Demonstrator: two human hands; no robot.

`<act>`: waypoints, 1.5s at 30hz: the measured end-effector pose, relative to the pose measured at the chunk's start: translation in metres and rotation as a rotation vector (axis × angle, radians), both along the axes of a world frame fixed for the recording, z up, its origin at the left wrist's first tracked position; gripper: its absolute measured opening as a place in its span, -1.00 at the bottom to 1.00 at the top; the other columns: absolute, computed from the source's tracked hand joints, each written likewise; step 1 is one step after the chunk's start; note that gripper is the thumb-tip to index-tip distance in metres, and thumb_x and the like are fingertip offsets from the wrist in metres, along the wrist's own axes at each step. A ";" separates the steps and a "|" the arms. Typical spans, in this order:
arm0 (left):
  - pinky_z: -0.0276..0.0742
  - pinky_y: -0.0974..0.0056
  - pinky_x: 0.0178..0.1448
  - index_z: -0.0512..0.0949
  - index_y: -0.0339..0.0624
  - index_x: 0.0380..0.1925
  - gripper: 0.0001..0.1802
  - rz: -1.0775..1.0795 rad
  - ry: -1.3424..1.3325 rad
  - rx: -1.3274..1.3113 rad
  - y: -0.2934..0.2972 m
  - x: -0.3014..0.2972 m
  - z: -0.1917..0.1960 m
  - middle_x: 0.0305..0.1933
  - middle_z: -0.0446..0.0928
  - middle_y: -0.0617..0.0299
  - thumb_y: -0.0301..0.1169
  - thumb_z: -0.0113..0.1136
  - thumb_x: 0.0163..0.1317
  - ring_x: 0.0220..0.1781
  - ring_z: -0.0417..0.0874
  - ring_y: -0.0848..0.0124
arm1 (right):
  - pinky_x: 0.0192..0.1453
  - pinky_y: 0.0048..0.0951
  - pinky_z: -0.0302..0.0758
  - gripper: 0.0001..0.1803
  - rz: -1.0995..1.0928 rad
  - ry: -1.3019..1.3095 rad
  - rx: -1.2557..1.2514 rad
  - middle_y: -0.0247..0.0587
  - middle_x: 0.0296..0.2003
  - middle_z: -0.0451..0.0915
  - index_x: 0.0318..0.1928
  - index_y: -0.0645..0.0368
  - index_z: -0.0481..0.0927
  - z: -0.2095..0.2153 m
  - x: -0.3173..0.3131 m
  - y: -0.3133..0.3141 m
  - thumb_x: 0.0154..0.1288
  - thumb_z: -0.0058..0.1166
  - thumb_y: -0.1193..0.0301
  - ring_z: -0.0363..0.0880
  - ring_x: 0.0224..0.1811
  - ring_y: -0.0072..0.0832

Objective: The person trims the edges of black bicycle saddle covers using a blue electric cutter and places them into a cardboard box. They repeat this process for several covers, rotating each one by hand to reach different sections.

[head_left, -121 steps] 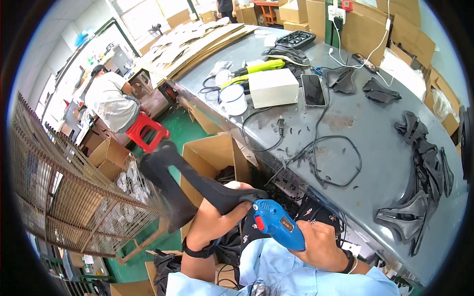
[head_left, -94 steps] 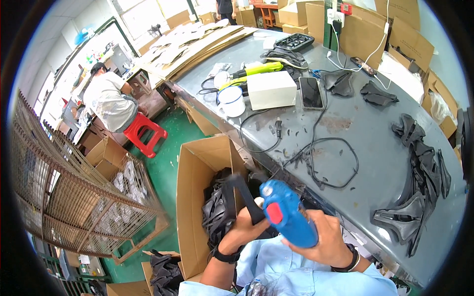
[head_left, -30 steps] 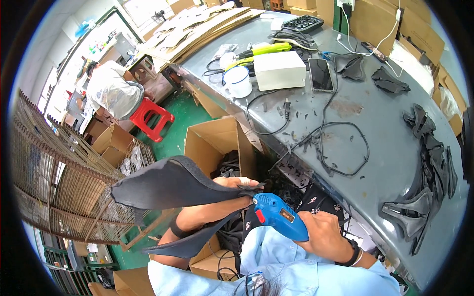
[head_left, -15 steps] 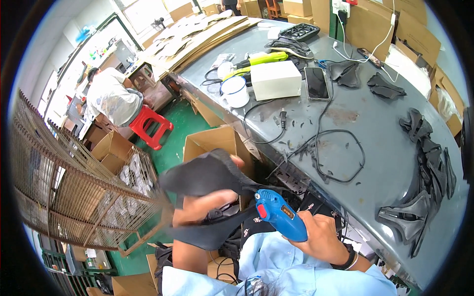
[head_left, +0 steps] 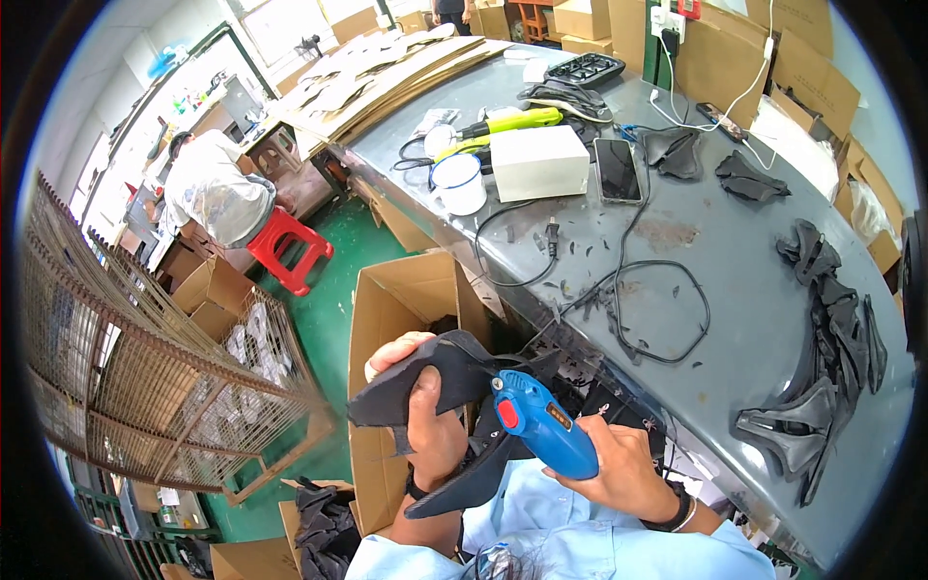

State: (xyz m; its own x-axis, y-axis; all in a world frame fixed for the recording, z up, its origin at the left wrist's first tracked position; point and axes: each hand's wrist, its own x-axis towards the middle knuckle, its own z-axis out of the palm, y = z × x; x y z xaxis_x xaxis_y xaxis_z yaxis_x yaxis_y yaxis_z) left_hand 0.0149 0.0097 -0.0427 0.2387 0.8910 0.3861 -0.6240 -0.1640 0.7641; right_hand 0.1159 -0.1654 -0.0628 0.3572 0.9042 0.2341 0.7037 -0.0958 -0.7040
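My left hand (head_left: 432, 435) is closed on a black moulded fabric piece (head_left: 391, 394), with the thumb across its face and the fingers behind. One flap of the piece (head_left: 464, 491) hangs below, beside my wrist. Wrapped round the body of a blue cordless electric cutter (head_left: 565, 440) with a red button, my right hand (head_left: 626, 471) holds it upward and to the left. The cutter's head lies against the right side of the black piece; its blade is hidden from view.
The grey table (head_left: 735, 358) carries a looped black cable, small dark offcuts, a phone (head_left: 616, 171), a white box (head_left: 539, 162), a cup (head_left: 458, 184) and several black pieces (head_left: 836, 319). An open carton (head_left: 372, 483) stands beside my left arm. A wire cage (head_left: 145, 387) and a seated person (head_left: 215, 193) are left.
The black piece has swung from a blurred, wide position at the left to a steadier one nearer the cutter. My left hand has turned, its thumb now upright. The cutter has shifted slightly.
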 end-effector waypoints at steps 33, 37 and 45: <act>0.49 0.25 0.12 0.34 -0.29 -0.05 -0.63 -0.575 0.674 0.078 0.014 -0.024 0.017 -0.06 0.51 0.05 -0.77 -0.07 0.12 0.04 0.58 0.29 | -0.46 -0.38 0.44 -0.53 -0.038 -0.077 0.082 -0.17 -0.59 0.55 -0.23 0.25 0.47 0.004 -0.009 0.002 -0.18 0.38 0.41 0.56 -0.60 -0.25; 0.43 0.31 0.12 0.44 -0.28 -0.05 -0.58 -0.585 0.727 0.145 0.017 -0.023 0.007 -0.07 0.54 0.12 -0.71 -0.04 0.01 0.00 0.55 0.39 | -0.44 -0.38 0.46 -0.53 -0.015 -0.064 0.093 -0.15 -0.58 0.55 -0.23 0.27 0.47 0.006 -0.008 0.002 -0.18 0.39 0.40 0.57 -0.58 -0.24; 0.44 0.26 0.12 0.45 -0.25 -0.06 -0.55 -0.687 0.758 0.197 0.020 -0.025 -0.004 -0.07 0.55 0.13 -0.70 -0.03 -0.03 0.00 0.57 0.24 | -0.42 -0.34 0.48 -0.50 0.005 -0.044 0.087 -0.11 -0.54 0.56 -0.22 0.29 0.46 0.010 -0.008 -0.002 -0.20 0.41 0.41 0.59 -0.55 -0.22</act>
State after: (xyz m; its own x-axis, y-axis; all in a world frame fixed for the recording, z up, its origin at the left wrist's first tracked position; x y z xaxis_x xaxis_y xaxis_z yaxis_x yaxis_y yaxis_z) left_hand -0.0098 0.0296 -0.0471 0.9113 0.4090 0.0473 0.0020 -0.1192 0.9929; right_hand 0.1083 -0.1677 -0.0524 0.3402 0.8817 0.3268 0.7342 -0.0320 -0.6781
